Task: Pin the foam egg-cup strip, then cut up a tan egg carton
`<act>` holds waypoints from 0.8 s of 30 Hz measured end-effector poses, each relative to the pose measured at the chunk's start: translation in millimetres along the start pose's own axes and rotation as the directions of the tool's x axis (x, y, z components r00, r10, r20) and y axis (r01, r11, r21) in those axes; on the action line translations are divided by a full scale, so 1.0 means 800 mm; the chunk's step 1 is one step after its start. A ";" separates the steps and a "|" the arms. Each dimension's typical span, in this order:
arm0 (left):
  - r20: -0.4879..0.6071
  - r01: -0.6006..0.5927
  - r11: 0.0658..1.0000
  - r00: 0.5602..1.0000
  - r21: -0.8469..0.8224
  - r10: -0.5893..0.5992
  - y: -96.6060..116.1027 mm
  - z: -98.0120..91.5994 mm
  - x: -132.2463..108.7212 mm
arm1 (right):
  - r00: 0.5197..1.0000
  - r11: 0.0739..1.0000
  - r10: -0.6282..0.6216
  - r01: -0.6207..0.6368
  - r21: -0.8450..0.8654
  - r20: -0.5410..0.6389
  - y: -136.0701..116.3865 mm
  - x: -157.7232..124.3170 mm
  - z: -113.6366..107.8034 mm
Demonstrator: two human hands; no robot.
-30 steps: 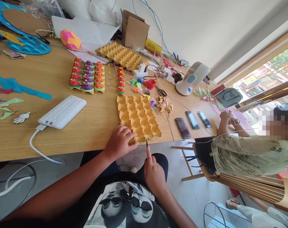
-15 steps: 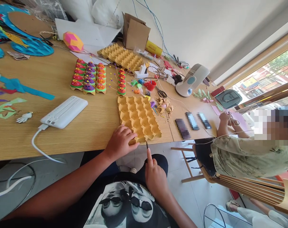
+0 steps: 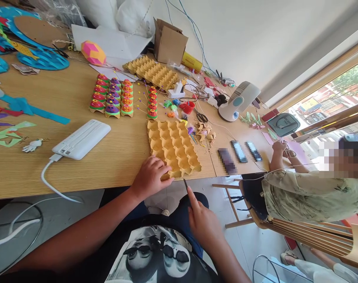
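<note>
A yellow cardboard egg tray (image 3: 174, 143) lies at the table's front edge. My left hand (image 3: 151, 175) grips its near left corner, fingers on top and thumb along the front edge. Below the edge, my right hand (image 3: 205, 221) is closed around a knife (image 3: 185, 184), index finger stretched along it. The knife's dark blade points up at the tray's near edge, with a small gap between them; its handle is hidden in my hand. Beyond the tray stand strips of painted egg cups: red (image 3: 98, 94), purple (image 3: 113, 98), orange (image 3: 127, 98) and a red-and-green one (image 3: 152, 103).
A white power bank (image 3: 81, 139) with a cable lies left. Torn cardboard scraps (image 3: 205, 133), scissors (image 3: 202, 116), a fan (image 3: 238, 100) and phones (image 3: 238, 151) are on the right. Another egg tray (image 3: 152, 72) lies behind. A person (image 3: 309, 192) sits at the right.
My right hand has moved right and slightly down, drawing the knife away from the tray's near edge. My left hand stays on the tray.
</note>
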State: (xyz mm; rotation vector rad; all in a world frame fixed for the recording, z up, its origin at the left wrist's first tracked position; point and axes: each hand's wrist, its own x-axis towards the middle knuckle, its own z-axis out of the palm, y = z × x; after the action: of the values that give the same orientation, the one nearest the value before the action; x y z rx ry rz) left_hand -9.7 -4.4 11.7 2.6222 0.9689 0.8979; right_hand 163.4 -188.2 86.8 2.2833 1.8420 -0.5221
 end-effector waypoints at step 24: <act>0.023 0.020 1.000 1.000 -0.019 -0.019 0.000 0.000 0.000 | 1.000 1.000 -0.012 0.012 -0.007 -0.024 -0.020 0.023 -0.023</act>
State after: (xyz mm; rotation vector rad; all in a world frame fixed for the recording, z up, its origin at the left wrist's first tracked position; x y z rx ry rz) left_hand -9.5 -4.0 11.5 2.5965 0.9737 0.8667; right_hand 154.5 -161.9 98.8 2.2851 1.8659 -0.4915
